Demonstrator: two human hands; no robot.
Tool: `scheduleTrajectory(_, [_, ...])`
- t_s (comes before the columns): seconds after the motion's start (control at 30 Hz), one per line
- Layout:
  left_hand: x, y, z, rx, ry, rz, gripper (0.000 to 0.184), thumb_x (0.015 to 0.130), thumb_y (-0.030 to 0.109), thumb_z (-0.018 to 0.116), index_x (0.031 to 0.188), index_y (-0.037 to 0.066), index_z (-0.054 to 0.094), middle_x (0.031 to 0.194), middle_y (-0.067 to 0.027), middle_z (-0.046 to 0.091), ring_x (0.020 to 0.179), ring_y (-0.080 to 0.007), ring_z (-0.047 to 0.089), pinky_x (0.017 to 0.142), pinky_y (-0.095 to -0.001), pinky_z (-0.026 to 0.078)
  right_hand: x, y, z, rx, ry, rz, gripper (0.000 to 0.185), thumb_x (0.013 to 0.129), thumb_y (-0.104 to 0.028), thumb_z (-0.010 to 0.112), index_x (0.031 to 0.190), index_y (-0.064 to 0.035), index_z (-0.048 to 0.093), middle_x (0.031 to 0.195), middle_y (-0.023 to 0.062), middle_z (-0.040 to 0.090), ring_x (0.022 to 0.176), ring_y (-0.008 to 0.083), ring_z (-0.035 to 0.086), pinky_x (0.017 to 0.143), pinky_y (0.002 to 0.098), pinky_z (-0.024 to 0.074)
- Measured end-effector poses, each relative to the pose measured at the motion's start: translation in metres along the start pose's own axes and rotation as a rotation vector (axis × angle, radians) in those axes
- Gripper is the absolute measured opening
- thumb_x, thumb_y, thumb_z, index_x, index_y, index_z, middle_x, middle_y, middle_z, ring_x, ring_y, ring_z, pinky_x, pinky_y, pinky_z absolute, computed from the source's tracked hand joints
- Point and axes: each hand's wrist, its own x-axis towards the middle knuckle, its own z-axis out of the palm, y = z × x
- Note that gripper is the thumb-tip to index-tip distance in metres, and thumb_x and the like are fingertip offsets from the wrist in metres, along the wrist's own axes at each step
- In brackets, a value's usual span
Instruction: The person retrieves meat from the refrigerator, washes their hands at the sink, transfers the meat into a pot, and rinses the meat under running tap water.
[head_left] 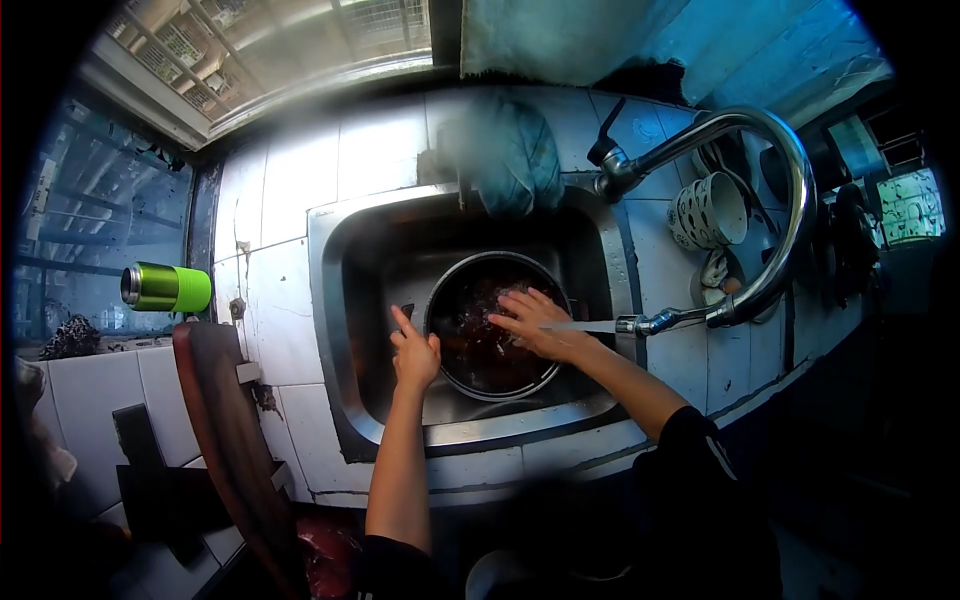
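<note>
A round dark pot stands in the steel sink, holding dark reddish liquid with things in it that I cannot make out. My right hand is spread over the right part of the pot, fingers apart and holding nothing, under the water stream from the faucet. At the pot's left rim is my left hand, index finger stretched out, thumb apart, nothing seen in it. A small dark object lies beside that fingertip.
A cloth hangs over the sink's back edge. Patterned cups and a bowl stand on the right. On the left are a green bottle and an upright wooden board. White tiles surround the sink.
</note>
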Motion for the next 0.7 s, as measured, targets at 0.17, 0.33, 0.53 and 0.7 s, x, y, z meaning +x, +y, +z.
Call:
scheduleTrajectory(0.17, [0.000, -0.002, 0.002, 0.018, -0.011, -0.019, 0.085, 0.080, 0.023, 0.050, 0.133, 0.008, -0.014, 0.116, -0.0308, 0.033, 0.089, -0.0415, 0.051, 0.082, -0.0441, 0.040, -0.008, 0.003, 0.020, 0.085, -0.218, -0.144, 0.069, 0.069, -0.036, 0.066, 0.129, -0.0283, 0.034, 0.134, 0.0080, 0.030, 0.127, 0.0307, 0.021, 0.097, 0.0621, 0.0115])
scheduleTrajectory(0.33, [0.002, 0.000, 0.002, 0.000, 0.017, -0.013, 0.085, 0.079, 0.023, 0.050, 0.134, 0.010, -0.014, 0.113, -0.0299, 0.036, 0.088, -0.0424, 0.051, 0.081, -0.0438, 0.041, 0.055, -0.007, 0.061, -0.337, -0.277, -0.188, 0.064, 0.069, -0.035, 0.062, 0.126, -0.0170, 0.040, 0.121, 0.0036, 0.041, 0.120, 0.0296, 0.029, 0.099, 0.0587, 0.0136])
scheduleTrajectory(0.53, [0.001, -0.002, 0.003, -0.005, 0.045, -0.009, 0.085, 0.079, 0.023, 0.051, 0.134, 0.011, -0.012, 0.111, -0.0293, 0.038, 0.087, -0.0418, 0.051, 0.080, -0.0444, 0.041, 0.065, -0.040, 0.060, -0.161, -0.008, 0.260, 0.057, 0.068, -0.034, 0.062, 0.118, -0.0102, 0.047, 0.112, 0.0090, 0.047, 0.109, 0.0287, 0.039, 0.090, 0.0510, 0.0270])
scheduleTrajectory(0.7, [-0.004, 0.002, 0.002, 0.004, 0.066, -0.007, 0.085, 0.079, 0.023, 0.051, 0.134, 0.010, -0.012, 0.109, -0.0291, 0.039, 0.086, -0.0416, 0.051, 0.080, -0.0448, 0.041, 0.051, -0.041, 0.008, 0.293, 0.100, 0.408, 0.054, 0.067, -0.025, 0.065, 0.114, -0.0044, 0.047, 0.112, 0.0139, 0.047, 0.105, 0.0282, 0.042, 0.087, 0.0421, 0.0339])
